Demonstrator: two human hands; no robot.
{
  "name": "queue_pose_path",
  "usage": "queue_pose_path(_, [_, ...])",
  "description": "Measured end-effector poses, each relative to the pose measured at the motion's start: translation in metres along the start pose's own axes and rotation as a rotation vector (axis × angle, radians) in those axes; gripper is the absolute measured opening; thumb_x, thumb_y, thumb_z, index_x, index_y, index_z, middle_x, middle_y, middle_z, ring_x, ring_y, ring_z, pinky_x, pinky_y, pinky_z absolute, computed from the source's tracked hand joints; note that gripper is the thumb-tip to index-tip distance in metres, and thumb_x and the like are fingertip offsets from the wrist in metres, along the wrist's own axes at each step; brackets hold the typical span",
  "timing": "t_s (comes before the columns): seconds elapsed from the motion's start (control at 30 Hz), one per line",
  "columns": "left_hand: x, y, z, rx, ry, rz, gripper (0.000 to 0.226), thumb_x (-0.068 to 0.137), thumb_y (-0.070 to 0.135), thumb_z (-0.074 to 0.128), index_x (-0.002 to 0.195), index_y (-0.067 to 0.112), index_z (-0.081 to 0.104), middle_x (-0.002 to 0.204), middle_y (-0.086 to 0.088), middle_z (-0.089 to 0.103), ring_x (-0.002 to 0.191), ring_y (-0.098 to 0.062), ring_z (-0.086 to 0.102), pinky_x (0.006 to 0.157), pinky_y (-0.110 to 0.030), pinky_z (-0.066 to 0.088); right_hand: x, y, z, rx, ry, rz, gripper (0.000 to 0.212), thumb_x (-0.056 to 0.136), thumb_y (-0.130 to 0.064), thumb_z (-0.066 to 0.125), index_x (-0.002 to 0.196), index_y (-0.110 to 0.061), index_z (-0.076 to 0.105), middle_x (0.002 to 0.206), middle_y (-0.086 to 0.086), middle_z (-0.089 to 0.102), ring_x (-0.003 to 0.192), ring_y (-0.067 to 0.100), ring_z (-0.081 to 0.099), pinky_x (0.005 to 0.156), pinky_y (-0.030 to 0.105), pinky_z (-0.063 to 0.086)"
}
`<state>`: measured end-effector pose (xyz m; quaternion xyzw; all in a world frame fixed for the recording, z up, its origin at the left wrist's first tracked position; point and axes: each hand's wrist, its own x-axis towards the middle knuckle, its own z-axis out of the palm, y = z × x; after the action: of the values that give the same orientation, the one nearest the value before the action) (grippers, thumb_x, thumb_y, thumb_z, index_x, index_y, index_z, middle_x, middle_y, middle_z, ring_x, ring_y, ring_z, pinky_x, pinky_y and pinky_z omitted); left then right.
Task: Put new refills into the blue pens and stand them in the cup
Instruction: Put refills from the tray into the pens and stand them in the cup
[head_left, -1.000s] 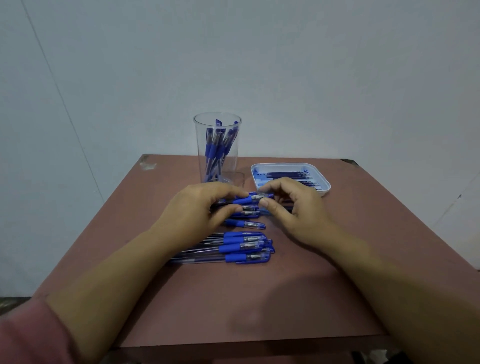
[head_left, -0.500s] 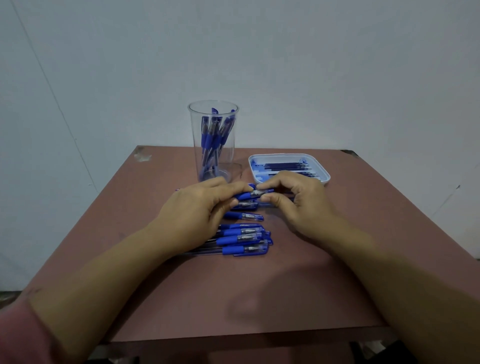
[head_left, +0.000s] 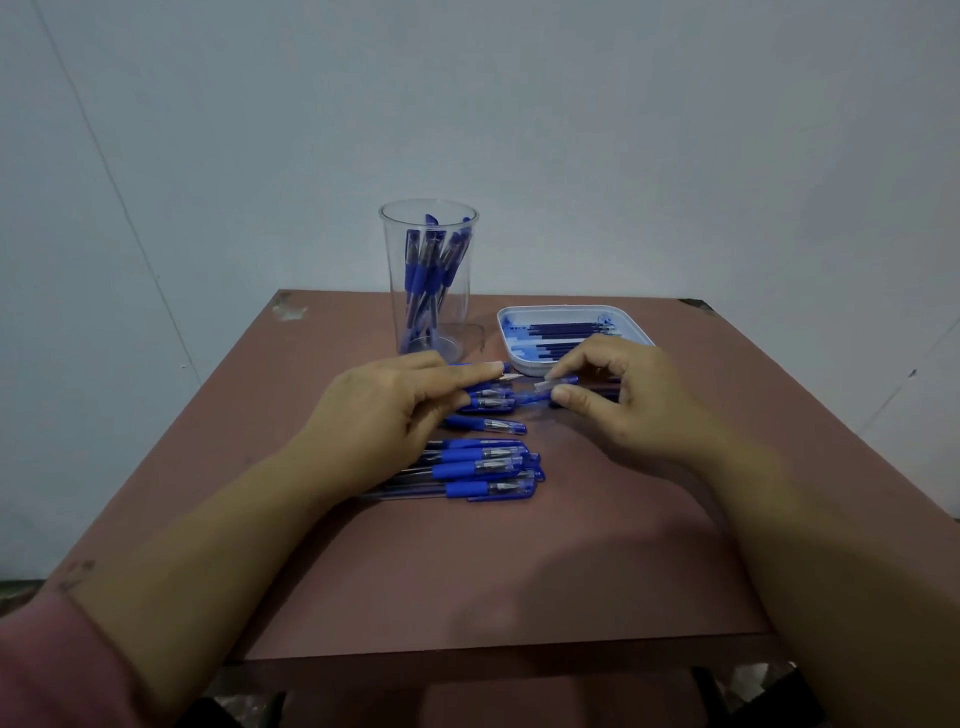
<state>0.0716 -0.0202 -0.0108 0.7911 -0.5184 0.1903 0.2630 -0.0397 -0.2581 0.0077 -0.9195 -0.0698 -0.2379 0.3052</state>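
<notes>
The left hand (head_left: 395, 410) pinches a pen (head_left: 509, 375) near its tip. The right hand (head_left: 618, 400) pinches a clear piece (head_left: 548, 385), possibly its barrel, just apart from it. Loose pens (head_left: 483, 467) lie below on the table (head_left: 467, 571), and the cup (head_left: 431, 291) and tray (head_left: 639, 332) stand behind.
</notes>
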Motion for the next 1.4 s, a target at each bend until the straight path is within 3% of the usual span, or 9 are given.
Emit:
queue_pose_path(0.13, [0.0,-0.009,-0.001,-0.081,0.049,-0.007,0.039,0.096,0.031,0.055,0.134,0.039,0.052,0.089,0.014,0.064,0.078,-0.007,0.061,0.07,-0.027,0.054,-0.003,0.002,-0.01,-0.035,-0.107,0.063,0.005,0.083,-0.018,0.074,0.084,-0.021,0.072,0.082,-0.01,0.068,0.077,0.008,0.06,0.067,0.018,0.047])
queue_pose_path(0.3, [0.001,-0.009,0.0,-0.19,0.053,-0.038,0.038,0.093,0.041,0.058,0.13,0.037,0.056,0.093,0.013,0.069,0.085,-0.006,0.066,0.077,-0.033,0.055,-0.004,0.005,-0.012,-0.041,-0.262,0.154,0.002,0.081,-0.029,0.074,0.08,-0.028,0.073,0.08,-0.006,0.069,0.073,0.015,0.062,0.069,0.037,0.053])
queue_pose_path(0.43, [0.002,-0.008,-0.001,-0.229,0.028,-0.068,0.036,0.088,0.036,0.062,0.124,0.033,0.063,0.095,0.012,0.072,0.087,-0.004,0.067,0.079,-0.032,0.055,-0.003,0.01,-0.011,-0.078,-0.338,0.147,0.0,0.081,-0.03,0.074,0.081,-0.03,0.075,0.082,-0.015,0.067,0.08,0.004,0.063,0.074,0.035,0.055])
queue_pose_path(0.7, [0.003,-0.006,-0.003,-0.281,0.008,-0.103,0.035,0.082,0.039,0.068,0.117,0.037,0.067,0.09,0.01,0.072,0.083,-0.007,0.068,0.077,-0.039,0.055,0.006,-0.004,0.016,-0.042,0.014,-0.074,0.025,0.086,-0.05,0.057,0.092,-0.03,0.071,0.084,-0.013,0.064,0.08,0.009,0.059,0.068,0.026,0.048])
queue_pose_path(0.87, [0.005,-0.006,-0.002,-0.251,0.012,-0.087,0.034,0.084,0.032,0.072,0.117,0.038,0.067,0.088,0.011,0.071,0.079,-0.007,0.066,0.073,-0.037,0.055,0.011,-0.008,0.03,-0.075,0.036,-0.156,0.029,0.09,-0.046,0.055,0.091,-0.022,0.073,0.079,-0.007,0.065,0.073,0.009,0.056,0.064,0.024,0.044])
queue_pose_path(1.0, [0.005,-0.006,-0.001,-0.274,0.027,-0.084,0.031,0.085,0.031,0.072,0.116,0.035,0.069,0.087,0.011,0.07,0.078,-0.006,0.065,0.072,-0.031,0.053,0.012,-0.008,0.031,-0.051,0.089,-0.181,0.011,0.087,-0.024,0.071,0.095,-0.017,0.073,0.083,-0.006,0.066,0.075,0.008,0.059,0.067,0.022,0.047])
queue_pose_path(1.07, [0.006,-0.005,-0.001,-0.284,0.031,-0.085,0.031,0.085,0.033,0.07,0.115,0.034,0.07,0.088,0.011,0.071,0.078,-0.007,0.066,0.072,-0.031,0.054,0.011,-0.01,0.03,-0.029,0.1,-0.179,0.014,0.084,-0.016,0.075,0.097,-0.017,0.072,0.085,-0.007,0.067,0.076,0.007,0.06,0.069,0.023,0.05])
queue_pose_path(1.23, [0.006,-0.006,-0.001,-0.258,0.026,-0.088,0.031,0.085,0.032,0.071,0.116,0.037,0.069,0.089,0.011,0.071,0.079,-0.007,0.066,0.073,-0.034,0.054,0.006,-0.017,0.025,0.073,0.073,-0.114,0.017,0.086,-0.024,0.072,0.101,-0.028,0.067,0.09,-0.01,0.067,0.082,0.011,0.063,0.072,0.022,0.051])
queue_pose_path(1.4, [0.005,-0.007,0.0,-0.245,0.022,-0.089,0.033,0.085,0.031,0.073,0.117,0.038,0.068,0.089,0.01,0.071,0.08,-0.008,0.066,0.073,-0.036,0.054,0.009,-0.012,0.029,0.015,0.072,-0.127,0.008,0.085,-0.02,0.073,0.093,-0.018,0.07,0.085,-0.009,0.068,0.077,0.011,0.063,0.07,0.033,0.051])
